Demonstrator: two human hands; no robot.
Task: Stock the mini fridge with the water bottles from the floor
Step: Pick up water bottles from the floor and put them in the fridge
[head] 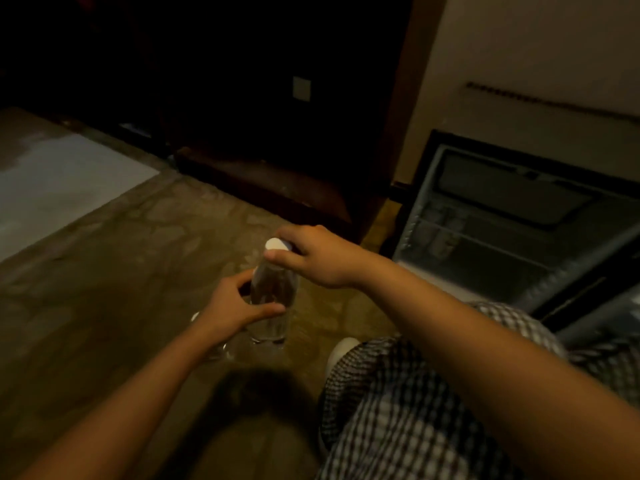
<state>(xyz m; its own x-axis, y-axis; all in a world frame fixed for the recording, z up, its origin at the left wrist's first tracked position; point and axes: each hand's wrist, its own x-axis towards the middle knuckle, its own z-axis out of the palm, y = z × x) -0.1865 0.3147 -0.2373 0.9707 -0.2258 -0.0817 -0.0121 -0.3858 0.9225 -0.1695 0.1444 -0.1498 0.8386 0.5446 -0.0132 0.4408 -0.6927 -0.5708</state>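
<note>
A clear water bottle (273, 296), water inside, stands upright at frame centre. The right hand (322, 258) pinches its white cap; the left hand (235, 303) wraps its body. The open mini fridge (485, 237) sits at the right, its contents too dim to tell.

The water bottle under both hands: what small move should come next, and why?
Probably lift the water bottle off the floor and swing it right toward the mini fridge. The right hand pinches its cap, the left hand grips its body, it stands upright on the floor, and the fridge stands open.
</note>
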